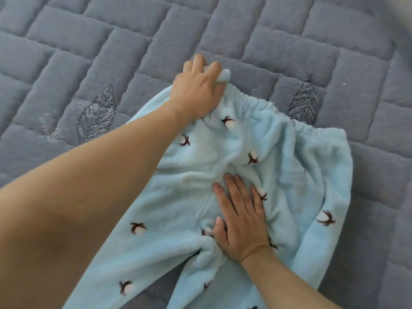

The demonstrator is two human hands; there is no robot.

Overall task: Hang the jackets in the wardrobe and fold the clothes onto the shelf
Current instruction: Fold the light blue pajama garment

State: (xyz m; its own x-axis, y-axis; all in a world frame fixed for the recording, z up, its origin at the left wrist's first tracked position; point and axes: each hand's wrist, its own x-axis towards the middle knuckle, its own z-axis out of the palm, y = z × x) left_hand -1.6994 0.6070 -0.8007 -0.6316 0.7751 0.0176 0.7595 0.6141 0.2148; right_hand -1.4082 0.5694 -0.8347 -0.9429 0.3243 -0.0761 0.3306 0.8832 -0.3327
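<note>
On the bed, a pair of light blue fleece pants [223, 175] lies spread over a grey quilted bedspread [111, 41]. Left hand [197, 91] is closed on the elastic waistband [256, 100] at its far-left corner, a bunch of fleece sticking out between the fingers. Waistband runs away from that grip to the right, gathered and rumpled, right end lying flat on the bedspread. Right hand [239, 219] is open, palm down, fingers spread, pressing flat on the crotch area, nearer the person than the left grip and slightly right of it. It grips nothing. Fabric between the two hands is creased. Two legs run from under the right palm toward the person, past the bottom edge; their hems are out of view. Pants carry small dark-brown-and-white cotton-boll prints. Stitched grey leaf motifs [95, 117] sit on the bedspread left and right of the left grip.
</note>
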